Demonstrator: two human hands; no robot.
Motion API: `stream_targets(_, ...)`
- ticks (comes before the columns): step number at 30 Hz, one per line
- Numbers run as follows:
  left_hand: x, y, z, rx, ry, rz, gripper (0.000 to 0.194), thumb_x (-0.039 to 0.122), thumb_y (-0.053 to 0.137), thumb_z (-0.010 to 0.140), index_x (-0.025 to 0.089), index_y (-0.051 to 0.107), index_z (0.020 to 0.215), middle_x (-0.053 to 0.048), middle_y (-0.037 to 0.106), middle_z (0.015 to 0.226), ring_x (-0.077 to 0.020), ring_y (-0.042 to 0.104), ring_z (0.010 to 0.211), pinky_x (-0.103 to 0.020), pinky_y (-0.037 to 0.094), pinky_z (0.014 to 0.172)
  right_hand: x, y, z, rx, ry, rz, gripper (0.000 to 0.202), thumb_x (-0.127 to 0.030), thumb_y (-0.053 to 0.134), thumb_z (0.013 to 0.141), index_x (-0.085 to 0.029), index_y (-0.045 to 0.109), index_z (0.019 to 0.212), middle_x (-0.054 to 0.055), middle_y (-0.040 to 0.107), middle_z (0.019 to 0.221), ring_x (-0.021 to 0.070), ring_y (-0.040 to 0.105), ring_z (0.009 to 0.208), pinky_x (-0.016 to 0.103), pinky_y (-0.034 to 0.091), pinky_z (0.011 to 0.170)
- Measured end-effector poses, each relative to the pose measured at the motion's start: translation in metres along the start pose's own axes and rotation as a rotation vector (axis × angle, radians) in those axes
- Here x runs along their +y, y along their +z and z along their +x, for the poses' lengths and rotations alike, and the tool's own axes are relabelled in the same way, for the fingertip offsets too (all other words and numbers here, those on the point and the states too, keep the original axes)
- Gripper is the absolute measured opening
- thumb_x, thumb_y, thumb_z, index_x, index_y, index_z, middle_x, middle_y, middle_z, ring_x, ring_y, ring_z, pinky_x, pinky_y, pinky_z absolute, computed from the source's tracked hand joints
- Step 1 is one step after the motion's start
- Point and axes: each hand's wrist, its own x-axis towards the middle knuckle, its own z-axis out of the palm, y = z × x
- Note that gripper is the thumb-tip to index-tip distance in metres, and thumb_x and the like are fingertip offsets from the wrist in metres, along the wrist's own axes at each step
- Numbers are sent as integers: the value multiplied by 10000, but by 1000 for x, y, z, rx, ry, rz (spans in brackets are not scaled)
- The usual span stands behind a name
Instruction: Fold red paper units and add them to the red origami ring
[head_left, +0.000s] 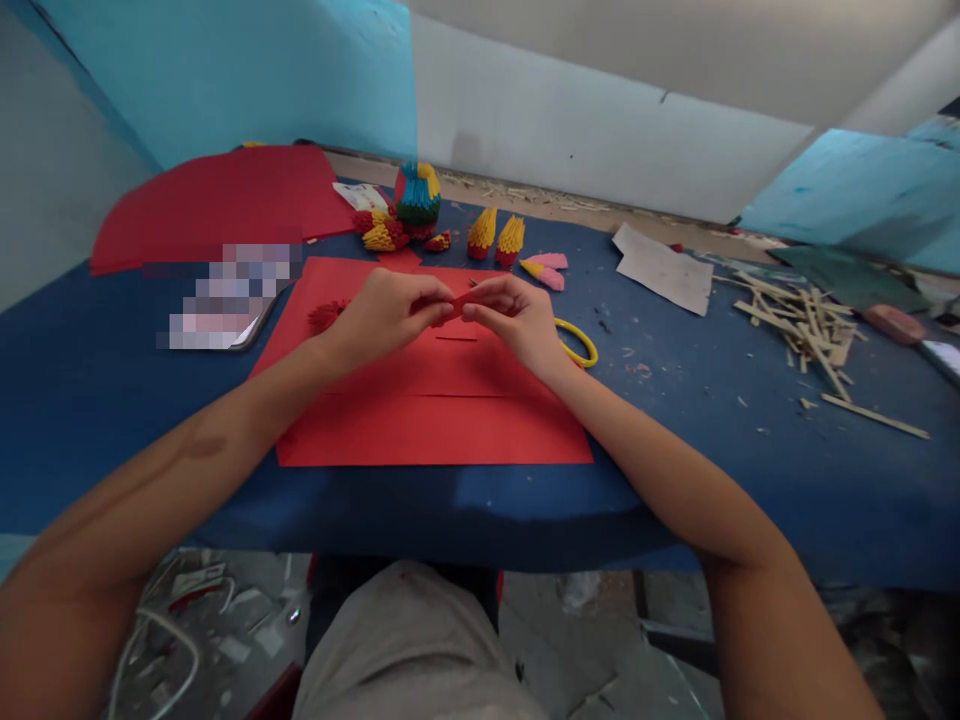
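Observation:
Between my two hands, above the middle of the table, is a small folded piece of red paper [461, 304]. My left hand [390, 312] pinches its left end with thumb and fingers. The other end is pinched by my right hand [517, 315]. Below them lie large red paper sheets [435, 435], with a thin red strip [456, 338] on top. A cluster of folded red paper pieces [328, 316] sits beside my left wrist. Yellow-handled scissors [589, 345] lie partly hidden behind my right wrist.
Folded-paper models in yellow and red [482, 235] and a multicoloured one [418, 200] stand at the back. A phone [240, 310] lies left, near a red paper stack [225, 200]. On the right are thin wooden sticks [814, 325], grey paper [664, 270] and a pink block [894, 324].

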Motion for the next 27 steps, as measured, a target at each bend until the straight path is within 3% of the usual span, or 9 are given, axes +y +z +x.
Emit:
stream_targets(8,7,7,-2,-25,-53,67,150,225,491,886,164,594,796,-24,627,676,-156,557,608,-264,353,571,-6,0,0,36,-20,45,301,-332,755,680,-187,544,840,-18,660,689,136,668,655,271,529,642)
stream_targets(10,7,9,-1,-20,-99,-85,138,211,487,877,171,553,763,-14,605,662,-151,553,609,-262,376,582,-11,1,0,86,-16,79,312,-341,743,694,-198,532,875,-31,647,664,133,663,647,271,522,648)
stream_targets(13,9,10,1,77,-183,-414,115,190,508,845,178,529,732,-8,605,696,-145,575,668,-257,432,645,-21,3,-1,132,28,61,281,-365,713,726,-196,555,885,-20,649,702,128,658,680,264,509,661)
stream_targets(19,19,9,3,151,-281,-584,113,171,567,793,175,587,681,10,605,700,-129,561,714,-256,443,726,-23,11,-6,-6,63,47,245,-405,662,771,-174,583,782,23,677,750,138,646,732,272,488,677)
stream_targets(23,19,11,2,153,-344,-627,84,174,578,762,167,593,679,3,619,700,-131,578,706,-253,445,702,-16,15,-8,15,-3,54,233,-388,643,789,-181,540,766,5,646,693,126,616,663,272,476,641)
stream_targets(27,11,12,4,130,-251,-588,113,279,629,768,167,620,752,-15,656,733,-148,607,687,-256,453,646,-13,19,-10,-29,-51,-151,165,-302,575,846,-188,495,758,-2,611,713,114,572,652,264,446,622)
